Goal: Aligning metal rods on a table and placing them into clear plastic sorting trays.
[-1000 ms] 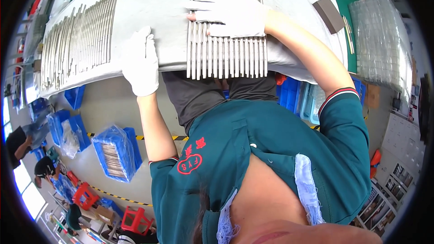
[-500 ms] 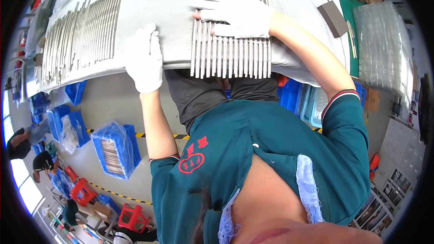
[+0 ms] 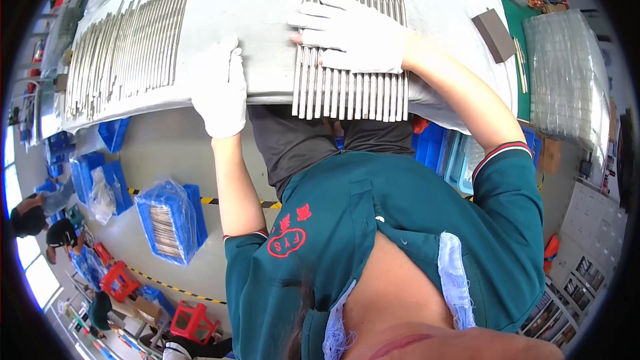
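Note:
My right hand, in a white glove, lies flat with its fingers spread across a row of slim metal rods. These rods sit side by side, and their near ends stick out past the table's front edge. Further left, my gloved left hand rests stretched out at the same edge, its fingers close together and nothing visible in it. Beyond it, a second row of metal rods is spread over the table's left part, with uneven ends.
White cloth covers the table. A dark brown block and thin sticks lie at the right, beside stacked clear plastic trays. On the floor stands a plastic-lined blue crate holding rods. Other people are at far lower left.
The whole view has shifted slightly. My right hand has slid a little nearer to me over the rods. My left hand stays flat at the table's edge.

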### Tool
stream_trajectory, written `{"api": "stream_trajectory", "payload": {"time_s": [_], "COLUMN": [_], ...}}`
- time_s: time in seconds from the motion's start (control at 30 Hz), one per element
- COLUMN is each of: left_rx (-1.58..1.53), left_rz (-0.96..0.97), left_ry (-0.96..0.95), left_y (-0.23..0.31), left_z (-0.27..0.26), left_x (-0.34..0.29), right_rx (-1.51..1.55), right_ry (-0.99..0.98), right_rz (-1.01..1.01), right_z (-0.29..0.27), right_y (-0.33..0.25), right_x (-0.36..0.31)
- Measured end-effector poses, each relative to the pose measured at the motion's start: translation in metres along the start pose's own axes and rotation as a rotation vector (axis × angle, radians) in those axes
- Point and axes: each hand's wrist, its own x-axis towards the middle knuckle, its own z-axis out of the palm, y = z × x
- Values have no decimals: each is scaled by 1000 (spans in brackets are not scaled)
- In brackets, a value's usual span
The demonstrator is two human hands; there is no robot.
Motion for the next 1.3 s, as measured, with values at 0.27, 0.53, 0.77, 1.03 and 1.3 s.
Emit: {"api": "stream_trajectory", "payload": {"time_s": [0.27, 0.53, 0.77, 1.03, 1.3], "left_rx": [-32, -55, -22, -33, -124], "left_rz": [-34, -58, -44, -114, -101], "left_ry": [-7, -19, -28, -58, -74], "left_y": [-2, -1, -1, -2, -3], "left_z": [1, 0, 0, 1, -2], "left_x": [0, 0, 0, -3, -1], "right_rx": [82, 106, 75, 83, 86], "right_ry": [-106, -91, -31, 20, 10], "right_rz": [30, 22, 36, 11, 28], "right_z": [-13, -13, -1, 14, 2], "right_y": [5, 5, -3, -9, -5], "right_x": [-28, -27, 1, 34, 4]}}
